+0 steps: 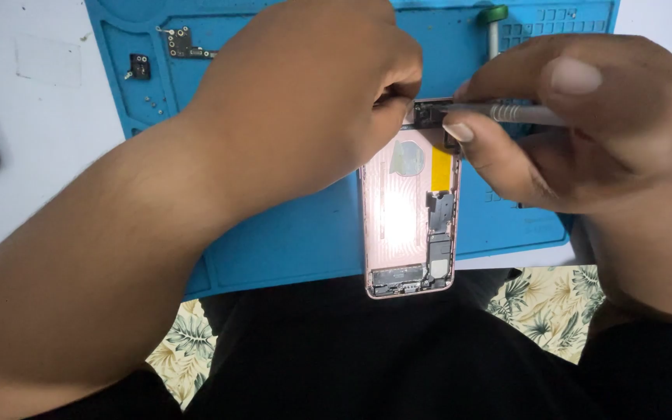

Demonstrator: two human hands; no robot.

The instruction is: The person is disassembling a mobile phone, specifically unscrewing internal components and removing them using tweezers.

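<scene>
An opened pink phone shell (408,222) was laid on a blue mat (289,233). Its top end was pinched by the left hand (305,93); a grey metal tool (507,113) was gripped by the right hand (585,124). Small parts (184,43) were left farther back.

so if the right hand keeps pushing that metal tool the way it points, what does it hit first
Probably the small dark part at the top of the opened phone shell, right where the left hand pinches; the right hand holds the tool, whose tip looks nearly there.

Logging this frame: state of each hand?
Left hand: curled shut at the top edge of the opened phone shell; held item hidden.
Right hand: shut on a metal tool.
</scene>
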